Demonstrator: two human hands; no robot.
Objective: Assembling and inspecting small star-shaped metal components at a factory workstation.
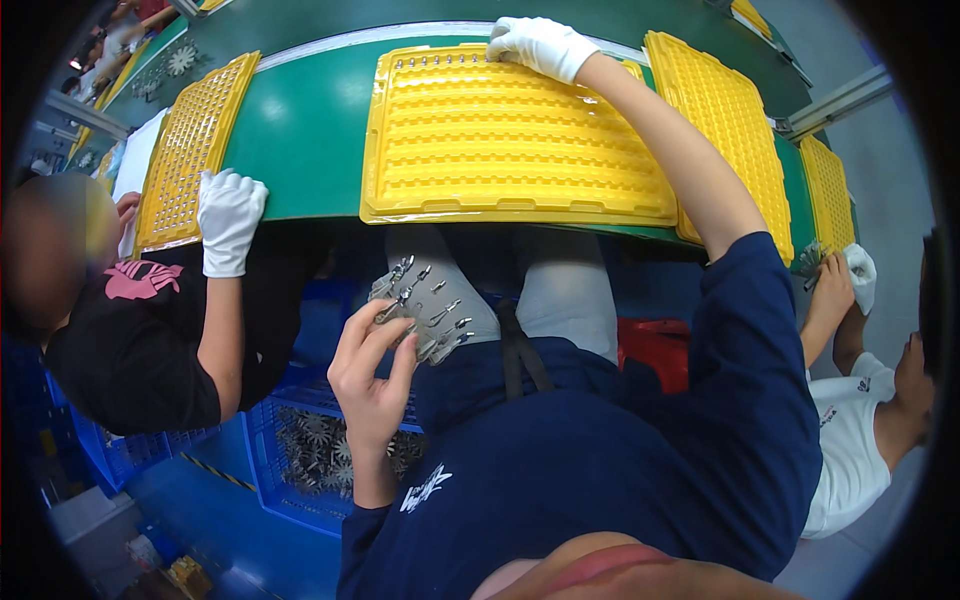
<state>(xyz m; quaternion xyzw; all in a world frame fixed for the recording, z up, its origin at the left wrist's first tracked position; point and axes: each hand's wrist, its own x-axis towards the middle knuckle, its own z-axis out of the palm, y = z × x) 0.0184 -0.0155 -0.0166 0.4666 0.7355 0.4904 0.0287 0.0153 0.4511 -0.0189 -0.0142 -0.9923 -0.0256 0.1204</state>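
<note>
A single head-worn fisheye view looks down from just above the person's navy shirt (590, 450), facing forward over the lap (568, 310) to the green table (300, 130), whose long edges look curved.

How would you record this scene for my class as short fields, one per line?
Left grip: bare hand holding a grey piece with shiny metal parts sticking out
Right grip: white-gloved hand, fingertips at the top row of the middle yellow tray
Top row: small metal parts left of the glove
Table: green
Low down: blue crate holding spiky grey pieces
Neighbour, left: black shirt, white glove beside another yellow tray
Unclear: whether the right grip holds anything
</note>
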